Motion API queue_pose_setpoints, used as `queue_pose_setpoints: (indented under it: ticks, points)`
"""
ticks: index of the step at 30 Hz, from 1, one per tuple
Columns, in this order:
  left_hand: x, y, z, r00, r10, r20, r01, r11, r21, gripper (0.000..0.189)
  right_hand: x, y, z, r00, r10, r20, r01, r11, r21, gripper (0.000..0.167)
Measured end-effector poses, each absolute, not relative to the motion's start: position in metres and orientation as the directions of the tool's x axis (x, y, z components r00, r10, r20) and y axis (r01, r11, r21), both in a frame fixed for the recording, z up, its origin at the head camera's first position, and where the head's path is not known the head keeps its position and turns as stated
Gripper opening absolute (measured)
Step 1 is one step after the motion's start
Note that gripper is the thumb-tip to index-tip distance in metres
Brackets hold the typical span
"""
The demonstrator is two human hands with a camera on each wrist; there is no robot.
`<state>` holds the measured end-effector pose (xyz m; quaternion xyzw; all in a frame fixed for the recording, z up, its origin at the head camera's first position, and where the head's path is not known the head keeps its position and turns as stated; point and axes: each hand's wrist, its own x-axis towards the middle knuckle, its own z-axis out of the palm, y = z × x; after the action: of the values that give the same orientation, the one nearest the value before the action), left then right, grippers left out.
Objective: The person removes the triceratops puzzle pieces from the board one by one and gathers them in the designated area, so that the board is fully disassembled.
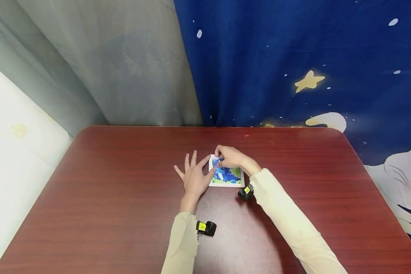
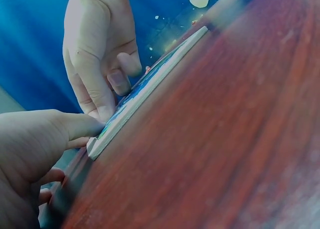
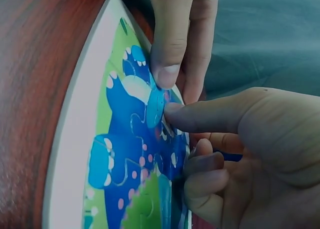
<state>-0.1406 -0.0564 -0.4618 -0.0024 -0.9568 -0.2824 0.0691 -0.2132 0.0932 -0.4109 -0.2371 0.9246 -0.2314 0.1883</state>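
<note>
The puzzle (image 1: pixel 230 178) is laid flat on the worktop (image 1: pixel 116 198), right under the right fingers, just right of the left ones. Left hand (image 1: pixel 193 181): fingers spread wide, nothing gripped; thumb is laid over the puzzle's left side, index tip is set at its far-left corner. Right hand (image 1: pixel 231 156): fingers curled over the picture, thumb tip brought down near the left thumb. Whether a piece is pinched can't be told; the contact is partly hidden.

Step in hand reads as fine work on the pieces. Probably best done with the border braced by the left fingers, tabs lined up first, then pressure applied straight down. If any tilt is felt, the piece should be eased, not forced. Left thumb is best kept off the seam being worked.

Looks: white border, blue creature with pink dots, light-blue feet and white claws, green ground. Curved seams are seen beside the right fingers.
</note>
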Motion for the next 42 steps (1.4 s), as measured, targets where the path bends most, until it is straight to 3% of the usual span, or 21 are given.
queue_pose_setpoints:
  ticks: [16,22,33,42]
  points:
    - [-0.141,-0.059,-0.462,-0.992,-0.026,0.125,0.046,0.844,0.534,0.048,-0.204,0.096,-0.42,-0.851,-0.513,-0.108,-0.369,0.733,-0.572,0.025]
    - [-0.141,-0.058,-0.464,-0.992,-0.035,0.121,0.035,0.845,0.533,0.048,-0.201,0.096,-0.422,-0.851,-0.524,-0.019,-0.433,0.723,-0.539,0.026]
    - [-0.14,-0.056,-0.463,-0.991,-0.047,0.123,0.029,0.838,0.545,0.047,-0.195,0.099,-0.421,-0.833,-0.553,0.012,-0.502,0.746,-0.437,0.03]
    - [-0.141,-0.057,-0.464,-0.989,-0.051,0.14,0.033,0.841,0.54,0.048,-0.195,0.104,-0.414,-0.849,-0.526,0.044,-0.485,0.745,-0.459,0.03]
